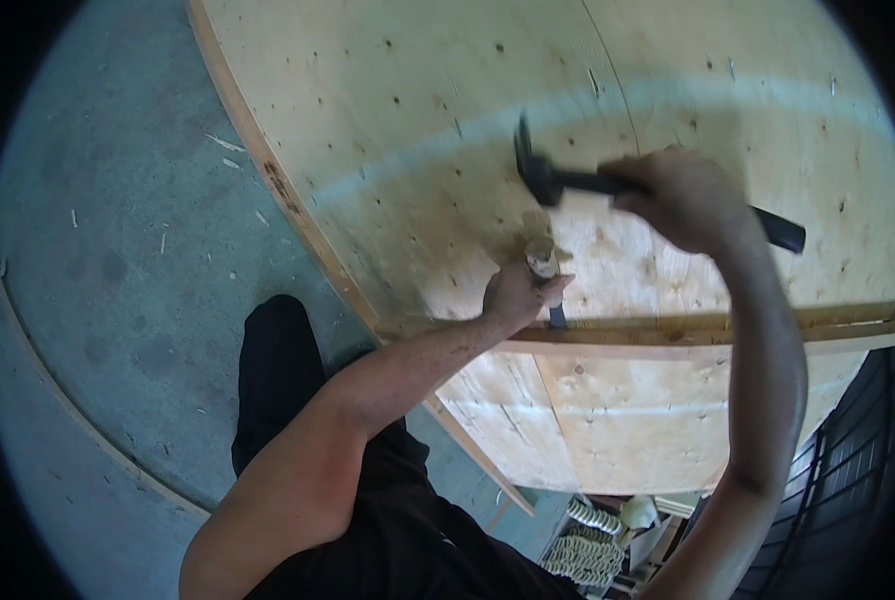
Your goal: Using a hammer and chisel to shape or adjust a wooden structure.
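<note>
My right hand (682, 200) is wrapped round the dark handle of a claw hammer (542, 178), raised over the plywood panel (367, 90). The hammer's head stands to the left of the hand and above my left hand. Lower down, my left hand (517, 297) is closed on a chisel (540, 252) with a round, pale wooden handle end. Its flat grey blade shows below the fingers, with the tip near the wooden batten (647, 342) along the panel's near edge. Whether the tip touches the wood I cannot tell.
Another plywood panel (647, 400) lies on the near side of the batten. A wooden strip (257, 150) edges the panel on the left, beside a grey-green floor (117, 250) with scattered wood chips. Coils of pale nails or similar (585, 555) sit at the bottom. Dark ribbed sheeting (827, 480) stands at the right.
</note>
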The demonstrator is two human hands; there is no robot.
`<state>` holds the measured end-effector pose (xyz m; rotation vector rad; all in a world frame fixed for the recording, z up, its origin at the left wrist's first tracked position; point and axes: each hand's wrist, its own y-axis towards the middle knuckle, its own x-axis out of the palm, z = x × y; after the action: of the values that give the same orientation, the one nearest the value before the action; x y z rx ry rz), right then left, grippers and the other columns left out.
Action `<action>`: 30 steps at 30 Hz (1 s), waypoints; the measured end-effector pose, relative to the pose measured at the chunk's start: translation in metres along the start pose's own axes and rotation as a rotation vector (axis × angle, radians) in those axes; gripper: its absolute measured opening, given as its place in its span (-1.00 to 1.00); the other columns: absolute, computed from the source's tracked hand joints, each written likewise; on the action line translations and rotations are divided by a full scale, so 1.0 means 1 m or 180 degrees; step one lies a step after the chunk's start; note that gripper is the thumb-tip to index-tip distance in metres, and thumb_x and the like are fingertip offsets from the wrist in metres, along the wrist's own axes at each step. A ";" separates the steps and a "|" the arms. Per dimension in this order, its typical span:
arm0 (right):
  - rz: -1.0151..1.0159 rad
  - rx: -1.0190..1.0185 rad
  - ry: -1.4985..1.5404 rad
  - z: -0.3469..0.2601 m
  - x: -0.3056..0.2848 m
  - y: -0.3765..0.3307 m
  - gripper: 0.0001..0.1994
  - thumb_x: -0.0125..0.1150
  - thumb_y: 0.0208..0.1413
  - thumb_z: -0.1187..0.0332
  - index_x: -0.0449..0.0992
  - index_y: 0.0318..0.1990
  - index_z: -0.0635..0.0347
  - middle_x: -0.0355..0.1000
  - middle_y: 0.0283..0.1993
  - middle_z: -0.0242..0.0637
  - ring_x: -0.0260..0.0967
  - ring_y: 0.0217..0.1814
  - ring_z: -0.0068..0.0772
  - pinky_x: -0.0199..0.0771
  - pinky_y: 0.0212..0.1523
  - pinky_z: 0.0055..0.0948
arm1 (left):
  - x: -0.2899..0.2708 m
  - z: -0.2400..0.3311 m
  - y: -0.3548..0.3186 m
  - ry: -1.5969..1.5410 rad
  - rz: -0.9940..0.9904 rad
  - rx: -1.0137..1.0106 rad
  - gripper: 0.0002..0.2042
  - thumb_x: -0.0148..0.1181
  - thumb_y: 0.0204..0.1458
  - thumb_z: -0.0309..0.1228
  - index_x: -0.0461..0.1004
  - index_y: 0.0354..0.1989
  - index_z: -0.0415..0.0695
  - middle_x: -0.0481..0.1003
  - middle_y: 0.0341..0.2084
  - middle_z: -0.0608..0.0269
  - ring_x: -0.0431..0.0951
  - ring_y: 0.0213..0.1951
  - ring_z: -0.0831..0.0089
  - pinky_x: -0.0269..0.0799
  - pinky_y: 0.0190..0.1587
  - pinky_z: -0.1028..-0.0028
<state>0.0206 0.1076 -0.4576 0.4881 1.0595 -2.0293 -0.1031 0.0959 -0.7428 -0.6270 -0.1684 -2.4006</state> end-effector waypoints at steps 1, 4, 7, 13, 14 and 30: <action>0.0377 -0.0076 0.0468 0.004 -0.003 -0.003 -0.61 0.29 0.10 0.25 0.52 0.10 0.02 0.57 -0.21 -0.13 0.53 -0.22 -0.12 0.49 -0.13 -0.25 | -0.001 -0.007 0.003 0.0158 0.0038 0.0011 -0.54 0.27 0.01 0.08 0.57 -0.17 -0.10 0.63 -0.35 0.14 0.63 -0.23 0.17 0.49 -0.18 0.28; 0.1190 0.0152 0.1779 -0.008 0.021 -0.010 -0.54 0.29 0.13 0.24 0.44 0.19 0.07 0.56 -0.29 -0.06 0.45 -0.36 -0.24 0.48 -0.23 -0.40 | 0.001 -0.002 0.003 -0.0169 0.0179 0.0222 -0.56 0.28 0.02 0.05 0.58 -0.18 -0.10 0.63 -0.38 0.14 0.64 -0.26 0.18 0.50 -0.21 0.29; -0.0461 0.0146 -0.0066 -0.006 0.064 -0.014 -0.63 0.24 0.13 0.19 0.51 0.09 -0.03 0.55 -0.26 -0.09 0.52 -0.14 -0.08 0.47 -0.09 -0.14 | 0.006 0.001 0.006 0.0126 -0.0054 0.0109 -0.55 0.32 -0.01 0.04 0.57 -0.26 -0.17 0.63 -0.43 0.11 0.65 -0.32 0.20 0.49 -0.24 0.28; 0.0885 0.0750 0.1662 0.016 0.063 -0.091 -0.69 0.31 0.10 0.23 0.56 -0.06 0.20 0.51 -0.40 -0.19 0.45 -0.40 -0.33 0.41 -0.36 -0.39 | 0.011 -0.003 0.004 -0.0980 0.1160 0.0099 -0.45 0.52 -0.14 -0.15 0.37 -0.18 -0.31 0.54 -0.37 0.20 0.54 -0.37 0.50 0.49 -0.27 0.47; 0.1402 0.1101 0.1974 0.019 0.079 -0.112 -0.69 0.32 0.12 0.24 0.54 -0.07 0.26 0.46 -0.45 -0.27 0.37 -0.46 -0.45 0.34 -0.42 -0.47 | 0.004 0.010 0.004 -0.1214 0.1202 -0.0024 -0.42 0.53 -0.15 -0.19 0.32 -0.16 -0.33 0.50 -0.34 0.24 0.49 -0.34 0.56 0.47 -0.26 0.51; 0.4843 0.3240 0.2954 0.162 0.181 -0.213 -0.40 0.55 -0.10 0.10 0.52 -0.04 0.43 0.48 -0.15 -0.20 0.39 -0.17 -0.41 0.41 -0.13 -0.43 | 0.016 0.017 -0.007 -0.2102 0.0799 -0.0199 -0.66 0.36 -0.02 -0.52 0.34 -0.12 -0.19 0.48 -0.29 0.31 0.48 -0.25 0.58 0.43 -0.15 0.56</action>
<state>-0.2557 -0.0337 -0.3679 2.0575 -0.2303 -0.6605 -0.1120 0.0973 -0.7203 -1.3677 -0.2718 -1.8908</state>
